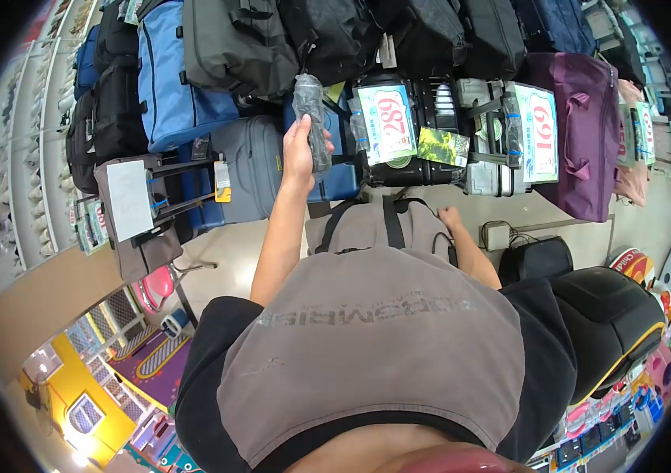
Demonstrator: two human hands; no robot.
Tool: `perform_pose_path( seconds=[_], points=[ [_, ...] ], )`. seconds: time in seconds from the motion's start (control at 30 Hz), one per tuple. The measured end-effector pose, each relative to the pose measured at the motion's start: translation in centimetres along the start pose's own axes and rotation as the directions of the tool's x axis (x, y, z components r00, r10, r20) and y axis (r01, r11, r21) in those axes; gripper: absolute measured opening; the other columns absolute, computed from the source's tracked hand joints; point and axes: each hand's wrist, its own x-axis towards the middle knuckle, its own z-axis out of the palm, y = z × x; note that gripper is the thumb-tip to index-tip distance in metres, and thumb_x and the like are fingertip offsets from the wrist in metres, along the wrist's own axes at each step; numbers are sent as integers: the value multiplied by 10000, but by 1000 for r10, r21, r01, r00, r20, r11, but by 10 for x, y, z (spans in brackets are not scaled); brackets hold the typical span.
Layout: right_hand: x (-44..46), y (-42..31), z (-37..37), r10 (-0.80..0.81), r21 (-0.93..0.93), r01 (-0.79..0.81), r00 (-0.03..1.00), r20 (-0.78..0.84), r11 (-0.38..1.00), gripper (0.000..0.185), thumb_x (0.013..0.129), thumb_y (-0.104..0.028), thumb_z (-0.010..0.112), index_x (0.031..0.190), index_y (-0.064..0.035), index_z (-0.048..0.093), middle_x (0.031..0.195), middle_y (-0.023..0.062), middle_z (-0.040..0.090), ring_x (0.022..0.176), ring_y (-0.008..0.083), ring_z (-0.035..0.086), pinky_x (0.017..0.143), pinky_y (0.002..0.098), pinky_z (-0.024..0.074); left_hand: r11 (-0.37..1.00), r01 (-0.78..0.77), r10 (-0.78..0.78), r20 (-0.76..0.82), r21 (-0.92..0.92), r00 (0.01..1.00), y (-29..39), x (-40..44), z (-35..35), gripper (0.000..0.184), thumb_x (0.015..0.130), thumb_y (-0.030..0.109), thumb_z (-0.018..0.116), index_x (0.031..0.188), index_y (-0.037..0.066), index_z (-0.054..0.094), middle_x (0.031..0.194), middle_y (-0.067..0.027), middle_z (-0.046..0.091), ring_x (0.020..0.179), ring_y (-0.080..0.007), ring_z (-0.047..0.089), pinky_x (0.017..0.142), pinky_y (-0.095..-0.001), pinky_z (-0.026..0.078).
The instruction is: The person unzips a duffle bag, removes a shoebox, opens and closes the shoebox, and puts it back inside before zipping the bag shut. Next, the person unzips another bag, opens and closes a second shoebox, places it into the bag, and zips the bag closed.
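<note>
Near luggage (253,162), left hand (298,154) extended forward, gripping wrapped cylinder (310,98)

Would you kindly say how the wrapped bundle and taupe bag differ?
The wrapped bundle is slim and dark; the taupe bag is broad and paler, with black straps. The wrapped bundle is in the left hand; the taupe bag is beside the right hand. Both look greyish.

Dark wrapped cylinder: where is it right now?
Head view, upper middle, slightly left of centre: the dark wrapped cylinder is gripped in the left hand, left of the nearest large number card.
</note>
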Motion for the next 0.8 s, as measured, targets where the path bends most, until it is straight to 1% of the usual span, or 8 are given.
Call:
perform_pose_path(
  seconds=[0.13, 0.33, 0.4, 0.5, 0.6, 0.63, 0.7, 0.8],
  points=[
    [-48, -35, -32, 221, 189, -231, 972, 76, 954, 282, 930, -238, 625, 878, 34, 676, 742, 153, 693, 626, 236, 675, 588, 395, 533, 999, -9, 9, 14, -45, 1000, -4, -1, -7, 302, 1072, 334, 504, 1038, 46, 589, 779, -68, 634, 589, -159, 626, 567, -302, 528],
    [-32, -74, -4, 130, 379, -138, 990, 47, 915, 278, 936, -250, 610, 851, 6, 680, 728, 88, 685, 606, 177, 649, 537, 333, 499, 998, -50, 52, 77, -31, 996, -9, 4, -16, 311, 1086, 333, 474, 1021, 48, 578, 790, -78, 636, 579, -170, 649, 559, -325, 549],
    [-32, -108, 3, 52, 318, -56, 998, 20, 946, 280, 947, -262, 607, 880, 0, 679, 728, 72, 681, 609, 163, 647, 539, 314, 495, 999, -42, 45, 91, -34, 995, -7, 5, -17, 318, 1088, 335, 469, 1026, 41, 573, 798, -84, 640, 589, -178, 659, 565, -329, 550],
    [-43, -148, 19, -99, 389, 109, 994, -47, 915, 316, 950, -294, 619, 844, -2, 679, 722, 78, 678, 607, 167, 646, 552, 314, 493, 999, -49, 51, 114, -16, 992, -3, 0, -18, 337, 1087, 347, 474, 1032, 28, 567, 818, -99, 648, 615, -200, 676, 590, -342, 554],
    [-58, -173, 31, -106, 190, 107, 994, -15, 976, 348, 953, -318, 632, 828, 0, 692, 751, 110, 694, 627, 171, 653, 569, 328, 496, 996, -80, 83, 135, -31, 987, -9, 2, -22, 351, 1083, 353, 490, 1053, 15, 578, 832, -104, 654, 631, -207, 679, 602, -346, 555],
    [-48, -153, 50, -263, 18, 271, 947, -186, 962, 370, 953, -329, 641, 816, 8, 706, 786, 140, 705, 673, 170, 667, 590, 337, 497, 994, -112, 109, 125, 17, 986, -12, 4, -24, 365, 1082, 356, 494, 1052, 5, 592, 836, -102, 657, 638, -204, 679, 617, -346, 563],
    [-62, -144, 55, -264, 29, 277, 938, -224, 961, 365, 962, -322, 637, 876, 26, 710, 807, 152, 712, 730, 170, 682, 621, 329, 517, 998, -44, 50, 167, -41, 985, -9, 4, -26, 382, 1078, 371, 505, 1038, 5, 606, 847, -102, 659, 676, -200, 687, 652, -343, 579],
    [-94, -129, 32, 47, 392, 67, 961, -273, 918, 381, 983, -337, 626, 1019, 38, 683, 871, 153, 715, 757, 184, 693, 653, 323, 537, 999, -30, 38, 214, -38, 976, -16, 16, -30, 331, 1080, 330, 519, 1061, 7, 587, 837, -104, 659, 677, -220, 688, 645, -355, 579]
  ],
)
